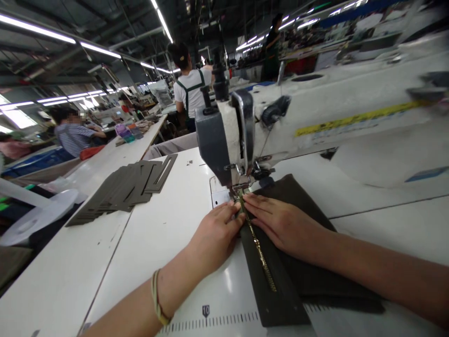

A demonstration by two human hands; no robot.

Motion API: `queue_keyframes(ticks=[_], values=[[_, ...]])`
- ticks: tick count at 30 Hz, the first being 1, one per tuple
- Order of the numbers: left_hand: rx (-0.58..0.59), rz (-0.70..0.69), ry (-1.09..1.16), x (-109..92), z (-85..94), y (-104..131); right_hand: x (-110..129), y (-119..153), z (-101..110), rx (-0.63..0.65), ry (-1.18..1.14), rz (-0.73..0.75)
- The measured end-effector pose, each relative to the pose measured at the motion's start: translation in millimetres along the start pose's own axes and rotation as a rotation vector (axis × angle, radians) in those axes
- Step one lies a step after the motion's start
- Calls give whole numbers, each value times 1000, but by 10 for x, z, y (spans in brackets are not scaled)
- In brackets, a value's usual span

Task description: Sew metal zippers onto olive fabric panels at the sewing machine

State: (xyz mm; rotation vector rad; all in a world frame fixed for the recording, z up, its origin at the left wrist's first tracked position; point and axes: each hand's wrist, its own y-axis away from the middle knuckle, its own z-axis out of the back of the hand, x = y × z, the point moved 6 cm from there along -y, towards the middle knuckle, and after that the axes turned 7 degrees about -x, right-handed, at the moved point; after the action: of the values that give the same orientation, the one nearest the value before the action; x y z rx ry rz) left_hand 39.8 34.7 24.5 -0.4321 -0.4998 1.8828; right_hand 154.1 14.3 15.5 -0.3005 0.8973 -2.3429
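Flatly, two hands, left (213, 234), right (284, 224), grips spread, pressing one zipper panel (277, 285).

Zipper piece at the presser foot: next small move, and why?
Probably feed the dark fabric piece a short way toward the needle, keeping the zipper straight. The left hand and right hand lie flat on either side of the zipper, fingertips close to the presser foot, and most of the zipper lies on the near side of the foot.

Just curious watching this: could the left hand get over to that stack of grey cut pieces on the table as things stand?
Probably yes: the left hand lies by the zipper, and only bare table shows between it and the stack.
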Motion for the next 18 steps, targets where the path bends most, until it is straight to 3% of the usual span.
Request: queue_keyframes(ticks=[11, 18], values=[[-21, 37, -23, -17, 12, -35, 0, -5, -38, -14, -20, 0], [0, 84, -38, 92, -33, -97, -109, -83, -114, -19, -20, 15]])
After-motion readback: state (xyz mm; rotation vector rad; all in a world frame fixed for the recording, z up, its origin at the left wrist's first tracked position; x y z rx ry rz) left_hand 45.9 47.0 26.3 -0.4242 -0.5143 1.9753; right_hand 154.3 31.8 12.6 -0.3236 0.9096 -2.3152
